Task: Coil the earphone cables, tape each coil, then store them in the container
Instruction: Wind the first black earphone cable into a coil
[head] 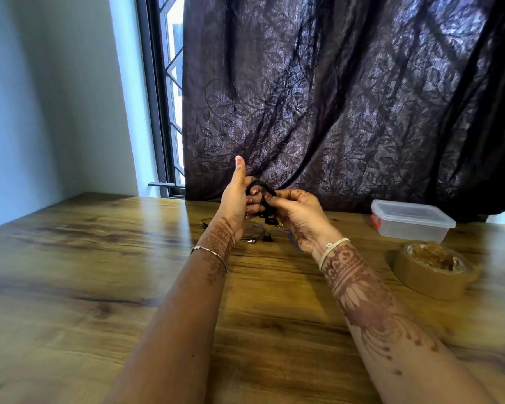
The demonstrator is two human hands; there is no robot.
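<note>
- Wood-grain table (70,287) was seen across the lower frame, with a dark leaf-patterned curtain (333,97) hung behind its far edge and a barred window (172,83) left uncovered beyond the far left corner.
- Both forearms were stretched over the middle of the table, and the hands were raised above the surface near the far edge.
- The black earphone cable (264,199) was held as a bundle of loops between the two hands, clear of the table, with a short end hanging just below the fingers.
- The left hand (235,205) was curled round the loops, its thumb held upright.
- The right hand (301,217) was closed on the same bundle, which was pinched between thumb and fingers.
- Loose earphones (254,233) were left lying on the table directly beneath the hands, and a blue cable (293,243) was partly hidden behind the right wrist.
- A clear plastic container (411,221), lid on and red clasp showing, was set at the far edge toward the right corner, well apart from the hands.
- A roll of brown tape (432,272) was laid flat near the right edge, just in front of the container.
- A thin bracelet (209,252) was worn on the left wrist and a pale thread band (331,249) on the right.
</note>
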